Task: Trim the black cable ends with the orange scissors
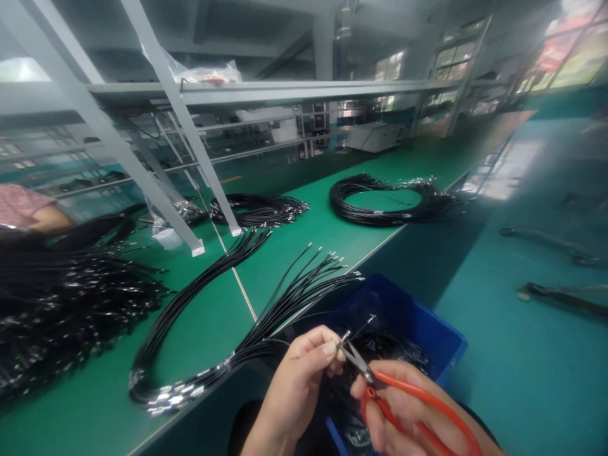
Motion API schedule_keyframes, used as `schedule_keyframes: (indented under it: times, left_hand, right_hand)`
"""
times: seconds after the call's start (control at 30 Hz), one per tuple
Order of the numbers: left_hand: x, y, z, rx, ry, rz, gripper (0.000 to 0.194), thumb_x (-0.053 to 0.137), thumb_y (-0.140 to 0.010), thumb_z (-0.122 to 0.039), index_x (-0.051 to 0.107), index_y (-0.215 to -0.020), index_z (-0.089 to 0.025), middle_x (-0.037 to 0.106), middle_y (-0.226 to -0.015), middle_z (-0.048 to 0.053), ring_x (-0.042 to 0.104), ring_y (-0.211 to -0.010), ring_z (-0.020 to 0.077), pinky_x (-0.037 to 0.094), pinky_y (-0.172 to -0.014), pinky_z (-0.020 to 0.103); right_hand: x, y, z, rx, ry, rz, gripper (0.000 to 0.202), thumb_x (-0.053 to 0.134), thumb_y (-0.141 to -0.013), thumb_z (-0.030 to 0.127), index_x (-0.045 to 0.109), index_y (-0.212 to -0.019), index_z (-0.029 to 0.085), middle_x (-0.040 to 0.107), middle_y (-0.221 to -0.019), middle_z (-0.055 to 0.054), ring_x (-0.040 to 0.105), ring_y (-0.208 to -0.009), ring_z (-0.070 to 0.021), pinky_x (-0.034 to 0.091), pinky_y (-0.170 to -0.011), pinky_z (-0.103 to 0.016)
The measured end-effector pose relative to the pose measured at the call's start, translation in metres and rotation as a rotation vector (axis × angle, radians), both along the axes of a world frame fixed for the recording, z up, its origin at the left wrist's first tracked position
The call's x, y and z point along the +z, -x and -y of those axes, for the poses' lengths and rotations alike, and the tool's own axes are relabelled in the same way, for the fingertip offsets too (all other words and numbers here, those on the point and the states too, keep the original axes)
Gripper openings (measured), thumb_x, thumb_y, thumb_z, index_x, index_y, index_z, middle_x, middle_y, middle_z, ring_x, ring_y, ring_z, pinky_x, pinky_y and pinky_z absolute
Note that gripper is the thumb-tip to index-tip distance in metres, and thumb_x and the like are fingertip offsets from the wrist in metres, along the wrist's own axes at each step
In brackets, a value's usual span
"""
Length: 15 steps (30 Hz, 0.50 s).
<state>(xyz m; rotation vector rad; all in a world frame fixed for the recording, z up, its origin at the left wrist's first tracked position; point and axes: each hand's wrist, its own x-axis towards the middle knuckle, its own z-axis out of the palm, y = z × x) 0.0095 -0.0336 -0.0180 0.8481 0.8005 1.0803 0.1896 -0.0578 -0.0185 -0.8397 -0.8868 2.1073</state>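
Observation:
My left hand (308, 370) pinches the end of a thin black cable, whose small metal tip sticks out past the thumb and forefinger. In my right hand (403, 405) are scissors (422, 398) with red handles. Their partly spread blades meet the cable end right at my left fingertips; whether they touch it I cannot tell. Below both hands stands a blue bin (427, 329) holding dark, tangled pieces and clear plastic. Left of my hands, a looped bundle of black cables (166, 316) with metal tips and white labels lies along the table edge.
Two more coiled cable bundles (370, 206) (261, 209) rest farther along the green table (304, 234). A large heap of black cables (71, 310) covers the left side, with a person's arm (50, 217) behind it. White shelf posts (204, 158) rise from the tabletop.

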Motion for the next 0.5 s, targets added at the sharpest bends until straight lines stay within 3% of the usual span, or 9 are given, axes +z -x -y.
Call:
schedule_keyframes:
  times: [0.37, 0.5]
  left_hand:
    - [-0.0009, 0.0011, -0.0003, -0.009, -0.026, -0.035, 0.015, 0.057, -0.081, -0.02, 0.056, -0.069, -0.012, 0.05, -0.065, 0.001, 0.039, -0.063, 0.0113, 0.032, -0.062, 0.023]
    - [-0.003, 0.0017, 0.0, 0.001, -0.044, -0.035, 0.013, 0.057, -0.081, -0.02, 0.057, -0.07, -0.012, 0.05, -0.065, 0.0, 0.039, -0.062, 0.0109, 0.033, -0.062, 0.023]
  right_hand:
    - [-0.0063, -0.0002, -0.0049, 0.024, -0.027, 0.049, 0.045, 0.065, -0.072, 0.057, 0.067, -0.093, 0.017, 0.061, -0.061, -0.004, 0.038, -0.043, -0.0099, 0.034, -0.043, -0.023]
    - [-0.0101, -0.0001, -0.007, 0.1, -0.065, 0.086, 0.043, 0.064, -0.075, 0.054, 0.062, -0.097, 0.017, 0.063, -0.065, -0.004, 0.034, -0.041, -0.0068, 0.027, -0.042, -0.021]
